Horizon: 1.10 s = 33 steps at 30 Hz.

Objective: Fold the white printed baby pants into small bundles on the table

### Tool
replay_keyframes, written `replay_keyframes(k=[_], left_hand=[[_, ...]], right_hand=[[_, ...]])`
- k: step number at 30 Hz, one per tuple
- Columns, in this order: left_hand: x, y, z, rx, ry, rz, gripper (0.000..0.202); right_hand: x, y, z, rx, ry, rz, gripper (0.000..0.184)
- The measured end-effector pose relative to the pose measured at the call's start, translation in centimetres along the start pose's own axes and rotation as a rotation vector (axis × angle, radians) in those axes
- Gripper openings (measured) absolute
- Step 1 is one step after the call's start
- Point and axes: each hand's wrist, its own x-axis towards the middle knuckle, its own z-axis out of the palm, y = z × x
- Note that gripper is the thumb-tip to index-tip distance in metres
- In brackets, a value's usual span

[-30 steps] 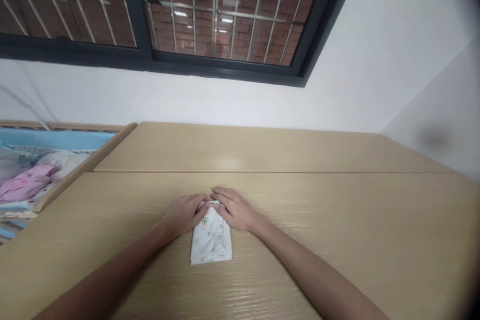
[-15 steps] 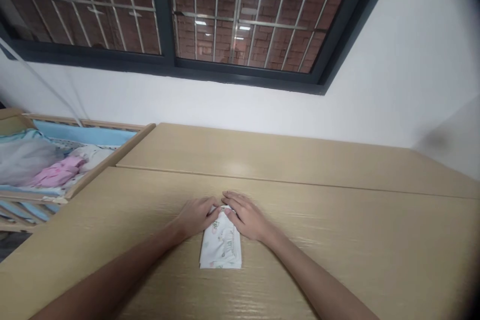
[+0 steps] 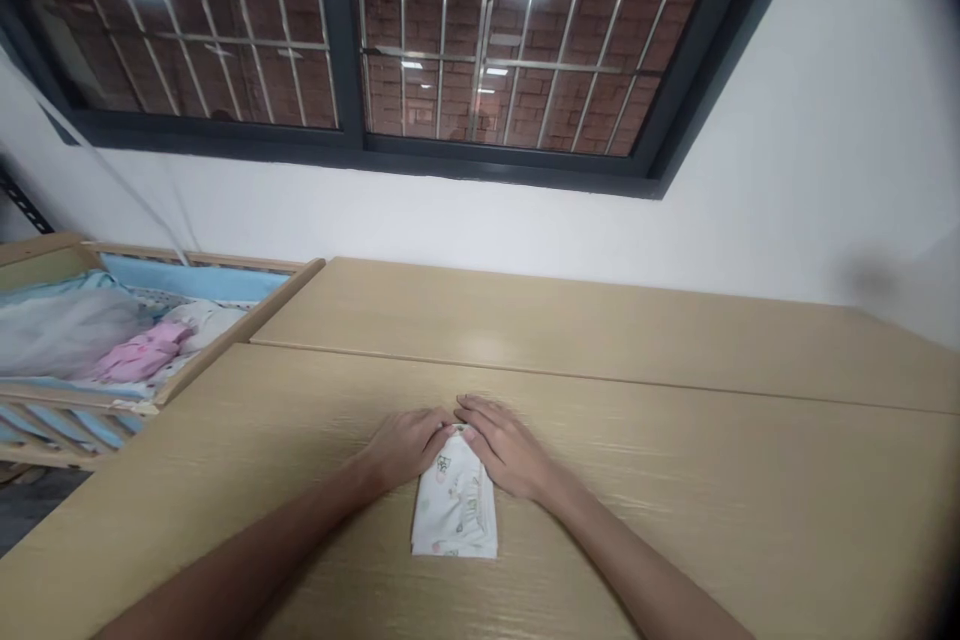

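Observation:
A small folded cloth (image 3: 454,510), white with a pale print of little figures, lies on the wooden tabletop (image 3: 712,520). Along its right side the fabric looks gathered and wrinkled. My left hand (image 3: 411,445) is at the cloth's far left corner, thumb on the fabric and fingers bent in around the edge. Over the far right corner rests my right hand (image 3: 510,445), its fingers stretched out flat past the edge and its thumb on the cloth. The fingertips of both hands nearly meet at the far edge, and they cover that part of the cloth.
To the left stands a wooden crib (image 3: 240,330) with a blue liner, holding a pink cloth (image 3: 146,352) and white bedding. A raised board (image 3: 600,325) runs along the back of the table. Behind it are a white wall (image 3: 787,170) and a barred window (image 3: 495,70).
The whole view has shifted slightly, so everything appears a little lower and further right. Both hands stay at the cloth's far edge, and its wrinkles look slightly different.

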Motion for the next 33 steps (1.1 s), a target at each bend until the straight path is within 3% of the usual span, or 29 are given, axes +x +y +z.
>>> replay_keyframes(k=[7, 11, 14, 19, 25, 28, 33], left_hand=[[0.2, 0.0, 0.3, -0.042, -0.016, -0.084, 0.033], [0.0, -0.1, 0.2, -0.098, 0.008, -0.118, 0.032], [0.1, -0.5, 0.0, -0.188, 0.067, -0.145, 0.038], [0.7, -1.7, -0.2, -0.516, 0.24, -0.246, 0.047], [0.9, -2.1, -0.9, -0.608, 0.269, -0.33, 0.045], [0.6, -1.4, -1.0, -0.571, 0.246, -0.28, 0.039], [0.2, -0.6, -0.5, -0.283, 0.186, -0.02, 0.027]], right_hand=[[-0.2, 0.4, 0.2, 0.037, -0.009, 0.001, 0.05], [-0.6, 0.8, 0.3, 0.09, 0.051, 0.002, 0.051], [-0.6, 0.6, 0.2, 0.116, 0.088, -0.003, 0.047], [-0.3, -0.2, -0.3, 0.063, 0.088, -0.015, 0.038], [-0.2, -0.7, -0.7, 0.057, 0.058, -0.065, 0.037], [-0.2, -0.8, -0.7, 0.035, 0.051, -0.072, 0.043], [-0.3, -0.7, -0.5, -0.01, 0.032, -0.054, 0.043]])
